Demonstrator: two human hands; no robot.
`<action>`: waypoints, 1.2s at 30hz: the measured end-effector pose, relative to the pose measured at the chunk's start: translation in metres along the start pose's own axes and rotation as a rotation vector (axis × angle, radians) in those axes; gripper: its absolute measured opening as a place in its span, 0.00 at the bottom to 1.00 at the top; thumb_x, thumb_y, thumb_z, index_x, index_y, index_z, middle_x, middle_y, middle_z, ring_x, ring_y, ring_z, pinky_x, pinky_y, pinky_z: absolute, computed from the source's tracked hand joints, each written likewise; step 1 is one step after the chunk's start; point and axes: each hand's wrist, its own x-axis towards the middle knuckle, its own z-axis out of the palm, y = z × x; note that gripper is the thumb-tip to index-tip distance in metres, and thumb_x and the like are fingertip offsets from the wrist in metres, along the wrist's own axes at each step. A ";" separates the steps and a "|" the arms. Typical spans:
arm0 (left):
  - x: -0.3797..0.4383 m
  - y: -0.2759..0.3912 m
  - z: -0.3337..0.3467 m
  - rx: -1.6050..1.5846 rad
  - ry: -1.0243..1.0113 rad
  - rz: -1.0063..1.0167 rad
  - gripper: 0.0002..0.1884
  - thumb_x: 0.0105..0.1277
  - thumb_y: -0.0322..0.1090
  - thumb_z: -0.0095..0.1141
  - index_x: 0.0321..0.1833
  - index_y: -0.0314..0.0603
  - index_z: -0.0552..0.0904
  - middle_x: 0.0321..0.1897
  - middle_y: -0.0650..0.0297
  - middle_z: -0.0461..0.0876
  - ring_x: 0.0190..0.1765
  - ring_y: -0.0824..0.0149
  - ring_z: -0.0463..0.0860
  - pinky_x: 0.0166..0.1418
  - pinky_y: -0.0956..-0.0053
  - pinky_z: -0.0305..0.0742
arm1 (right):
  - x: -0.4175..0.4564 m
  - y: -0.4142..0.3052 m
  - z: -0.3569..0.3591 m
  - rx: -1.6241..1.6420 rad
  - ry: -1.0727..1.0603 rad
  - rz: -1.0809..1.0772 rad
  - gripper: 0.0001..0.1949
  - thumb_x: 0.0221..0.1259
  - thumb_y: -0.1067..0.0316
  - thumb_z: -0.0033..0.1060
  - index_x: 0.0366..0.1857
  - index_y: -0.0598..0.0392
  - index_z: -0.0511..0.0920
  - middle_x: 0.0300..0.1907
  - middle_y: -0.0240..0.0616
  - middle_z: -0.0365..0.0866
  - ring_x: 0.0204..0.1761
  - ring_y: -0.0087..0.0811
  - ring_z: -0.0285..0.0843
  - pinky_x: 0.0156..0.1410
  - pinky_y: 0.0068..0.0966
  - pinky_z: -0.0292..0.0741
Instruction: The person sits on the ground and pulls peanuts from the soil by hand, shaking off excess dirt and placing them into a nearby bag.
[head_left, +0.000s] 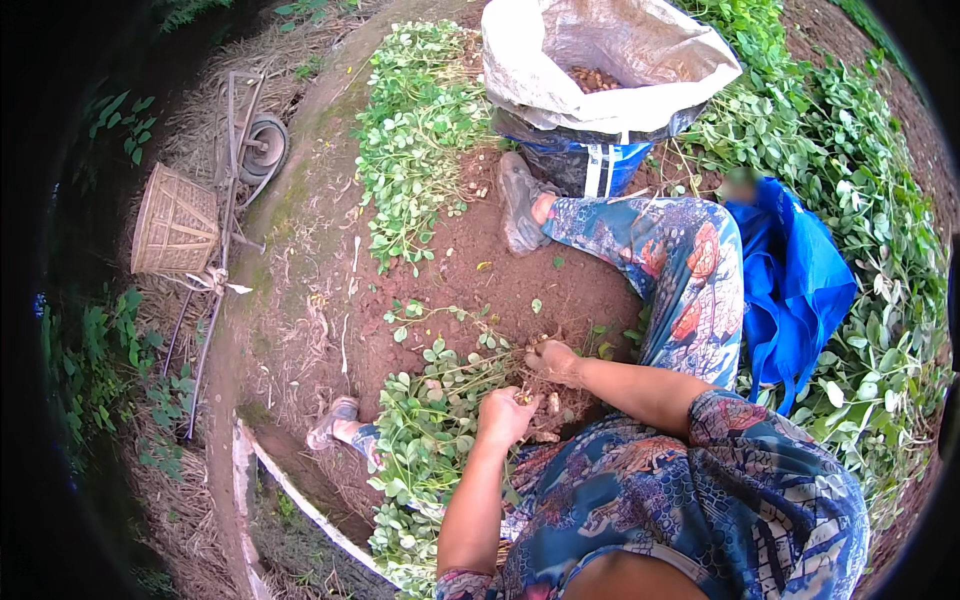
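Note:
Peanut plants (420, 427) lie across my left leg, their leafy tops to the left and their stems and roots running in between my hands. My left hand (504, 416) has its fingers curled around several peanut pods (524, 397). Just above and to the right, my right hand (553, 361) is closed at the stems and roots, with a pod showing at its fingertips. Between the hands, more pale pods (553, 403) hang among thin roots. Exactly which stems or pods the right fingers grip is partly hidden.
A large woven plastic sack (607, 112) with peanuts inside stands beyond my right foot (521, 206). Cut peanut plants (424, 127) lie left of it. A blue bag (795, 277) rests beside my right knee. A wheelbarrow (240, 157) with a wicker basket (176, 217) stands far left, near a concrete-edged channel (300, 502).

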 end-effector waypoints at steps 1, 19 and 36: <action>-0.010 0.015 -0.007 0.010 0.041 0.009 0.22 0.53 0.50 0.67 0.40 0.36 0.85 0.31 0.48 0.85 0.37 0.50 0.84 0.44 0.64 0.78 | 0.008 0.008 -0.026 -0.105 0.075 -0.010 0.23 0.65 0.49 0.48 0.36 0.65 0.79 0.37 0.59 0.80 0.41 0.55 0.79 0.50 0.42 0.72; 0.022 -0.032 -0.050 -1.422 -0.088 -0.158 0.19 0.69 0.48 0.52 0.54 0.42 0.78 0.39 0.59 0.84 0.34 0.67 0.83 0.34 0.74 0.77 | -0.063 -0.209 -0.266 -0.374 0.709 -1.176 0.09 0.66 0.66 0.54 0.39 0.60 0.78 0.31 0.46 0.81 0.34 0.38 0.82 0.41 0.28 0.77; 0.010 -0.007 -0.020 -1.098 0.202 -0.062 0.06 0.64 0.35 0.62 0.33 0.43 0.82 0.23 0.68 0.81 0.21 0.79 0.72 0.23 0.83 0.63 | -0.014 -0.052 -0.053 1.166 -0.049 0.309 0.11 0.65 0.59 0.54 0.33 0.56 0.75 0.32 0.32 0.75 0.37 0.29 0.74 0.45 0.27 0.73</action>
